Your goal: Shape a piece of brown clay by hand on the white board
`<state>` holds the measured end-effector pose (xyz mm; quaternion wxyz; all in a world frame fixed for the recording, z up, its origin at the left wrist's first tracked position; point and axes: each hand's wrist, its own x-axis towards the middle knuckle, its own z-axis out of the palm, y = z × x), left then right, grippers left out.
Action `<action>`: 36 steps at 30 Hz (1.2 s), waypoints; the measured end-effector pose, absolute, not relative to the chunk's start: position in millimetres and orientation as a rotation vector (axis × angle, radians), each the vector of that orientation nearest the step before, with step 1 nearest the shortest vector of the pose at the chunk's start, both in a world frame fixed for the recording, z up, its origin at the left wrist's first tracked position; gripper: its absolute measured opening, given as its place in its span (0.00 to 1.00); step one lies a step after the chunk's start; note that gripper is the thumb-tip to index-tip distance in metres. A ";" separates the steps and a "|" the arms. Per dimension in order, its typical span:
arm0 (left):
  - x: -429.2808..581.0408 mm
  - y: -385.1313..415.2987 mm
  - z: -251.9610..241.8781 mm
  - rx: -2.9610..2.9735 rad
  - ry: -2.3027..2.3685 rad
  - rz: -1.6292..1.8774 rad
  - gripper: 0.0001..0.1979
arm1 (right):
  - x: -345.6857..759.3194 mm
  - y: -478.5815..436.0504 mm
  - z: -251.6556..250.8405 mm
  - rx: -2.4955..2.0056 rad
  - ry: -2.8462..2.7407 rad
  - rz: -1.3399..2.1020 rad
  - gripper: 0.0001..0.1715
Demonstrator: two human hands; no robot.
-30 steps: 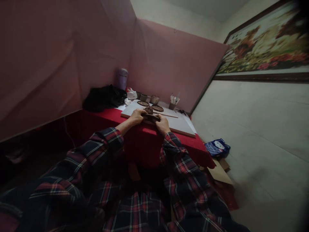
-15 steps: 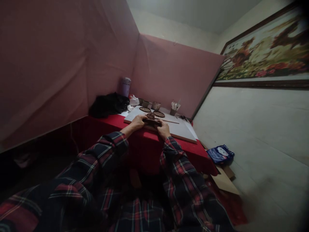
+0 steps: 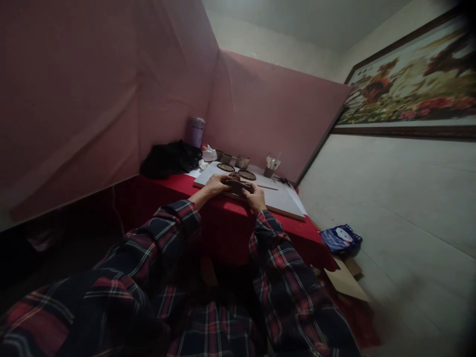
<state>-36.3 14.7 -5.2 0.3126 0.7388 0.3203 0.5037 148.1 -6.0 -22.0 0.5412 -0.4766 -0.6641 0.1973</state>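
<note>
Brown flat piece (image 3: 237, 187), just one, is pinched between the left hand (image 3: 215, 185) and right hand (image 3: 256, 197), two discs (image 3: 225, 167) beyond.

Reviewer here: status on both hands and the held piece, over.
Left hand, right hand: gripping flat dark-brown piece at opposite ends. Lumpy brown mass beyond it. Nothing visibly blocking either hand.

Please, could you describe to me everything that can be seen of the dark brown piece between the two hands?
The dark brown piece looks thin, flat and matt, perhaps of clay, though the dim picture cannot confirm it. The left hand grips its left end, the right hand its right end. It is held at the near edge of the white board; whether it touches the board is unclear. The hands cover both ends, hiding its full outline.
</note>
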 end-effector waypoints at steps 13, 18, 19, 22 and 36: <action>-30.8 22.2 -10.0 2.020 1.002 1.375 0.16 | 149.1 -10.5 -20.5 -1.213 -1.597 0.326 0.13; -29.9 21.9 -8.5 2.040 1.076 1.355 0.14 | 150.4 -6.0 -21.7 -1.191 -1.599 0.344 0.14; -29.6 20.9 -7.9 2.040 1.083 1.356 0.14 | 150.6 -5.5 -21.8 -1.195 -1.599 0.343 0.14; -28.9 18.1 -6.2 2.043 1.091 1.359 0.15 | 150.4 -5.8 -21.4 -1.183 -1.598 0.366 0.14; -29.6 21.4 -4.9 1.938 0.935 1.281 0.14 | 154.4 0.8 -25.3 -1.054 -1.548 0.466 0.17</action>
